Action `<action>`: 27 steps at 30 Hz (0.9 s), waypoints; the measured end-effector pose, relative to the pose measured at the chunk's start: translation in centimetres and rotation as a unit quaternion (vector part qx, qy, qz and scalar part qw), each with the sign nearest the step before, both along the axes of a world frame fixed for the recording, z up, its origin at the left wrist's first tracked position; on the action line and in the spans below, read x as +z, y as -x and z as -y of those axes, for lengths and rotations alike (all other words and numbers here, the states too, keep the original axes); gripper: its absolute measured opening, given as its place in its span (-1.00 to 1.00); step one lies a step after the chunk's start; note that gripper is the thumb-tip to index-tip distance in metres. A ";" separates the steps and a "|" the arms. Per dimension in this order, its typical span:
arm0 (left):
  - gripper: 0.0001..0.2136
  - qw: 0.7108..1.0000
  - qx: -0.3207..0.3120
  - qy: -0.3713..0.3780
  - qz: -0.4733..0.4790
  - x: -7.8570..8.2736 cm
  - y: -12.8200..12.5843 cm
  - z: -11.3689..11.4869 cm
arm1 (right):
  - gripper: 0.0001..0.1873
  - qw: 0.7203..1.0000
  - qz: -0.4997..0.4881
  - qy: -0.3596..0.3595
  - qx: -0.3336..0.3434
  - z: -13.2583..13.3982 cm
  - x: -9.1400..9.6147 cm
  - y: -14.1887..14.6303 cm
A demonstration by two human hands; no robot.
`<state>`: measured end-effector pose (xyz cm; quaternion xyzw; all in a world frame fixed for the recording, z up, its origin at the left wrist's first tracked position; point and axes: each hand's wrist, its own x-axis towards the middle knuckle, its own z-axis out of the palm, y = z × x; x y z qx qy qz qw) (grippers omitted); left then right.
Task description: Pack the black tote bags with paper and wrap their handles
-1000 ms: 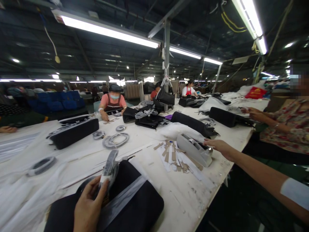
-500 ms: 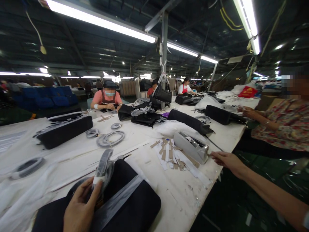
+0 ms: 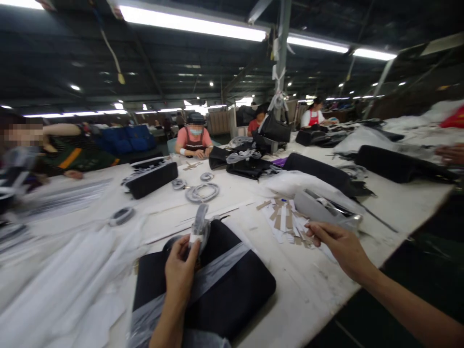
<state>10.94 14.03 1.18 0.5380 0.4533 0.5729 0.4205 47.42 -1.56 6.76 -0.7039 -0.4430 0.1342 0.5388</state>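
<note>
My left hand [image 3: 183, 266] is closed round a coiled strap [image 3: 200, 223] in clear wrapping, with a white paper band [image 3: 196, 238] about it. The coil is held over a black bag [image 3: 232, 285] lying on the table, crossed by a translucent plastic strip [image 3: 221, 270]. On the right, my right hand [image 3: 339, 244] has its fingertips pinched together; whatever is between them is too small to make out. It is beside a grey tape dispenser [image 3: 319, 209], close to a fanned pile of white and brown paper strips [image 3: 284, 220].
More coiled straps [image 3: 202, 192] lie on the white table [image 3: 290, 290]. Black bags [image 3: 154, 180] stand farther back and to the right. White sheeting [image 3: 72, 275] covers the left side. A co-worker [image 3: 195, 137] sits across the table; other people are at both sides.
My view has swung left. My right hand has moved from the dispenser's front end to beside the paper strips. My left hand keeps hold of the coiled strap over the bag.
</note>
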 end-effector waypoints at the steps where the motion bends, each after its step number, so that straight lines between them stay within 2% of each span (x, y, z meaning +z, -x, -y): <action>1: -0.56 1.000 -0.002 -0.009 0.003 0.0 0.0 0.1 | -0.44 0.999 0.004 -0.003 0.042 -1.4 0.6 2.3; 4: -0.62 0.999 -0.008 -0.037 0.012 0.4 -0.3 0.2 | -0.47 0.983 -0.013 -0.004 0.183 -5.2 1.8 9.0; 7: -0.66 0.999 -0.006 -0.048 0.013 0.8 -0.5 0.1 | -0.54 0.946 -0.054 0.007 0.319 -8.2 2.4 14.9; 9: -0.68 0.998 0.000 -0.058 0.015 0.9 -0.6 0.2 | -0.59 0.924 -0.066 0.016 0.378 -9.9 2.4 17.9; 11: -0.71 0.997 -0.002 -0.067 0.021 1.1 -0.6 0.4 | -0.64 0.912 -0.064 0.030 0.403 -11.2 2.1 19.9; 14: -0.74 0.997 -0.012 -0.074 0.025 1.2 -0.6 0.6 | -0.67 0.917 -0.041 0.047 0.395 -12.9 1.3 21.3; 19: -0.78 0.997 -0.007 -0.080 0.023 1.4 -0.6 0.8 | -0.63 0.935 -0.003 0.075 0.348 -14.7 0.2 21.3; 23: -0.77 0.997 -0.002 -0.071 0.014 1.4 -0.6 0.8 | -0.58 0.929 0.011 0.113 0.352 -15.2 0.1 20.9; 27: -0.76 0.997 -0.032 -0.074 0.010 1.5 -0.5 0.9 | -0.57 0.923 0.013 0.123 0.365 -15.2 0.2 20.3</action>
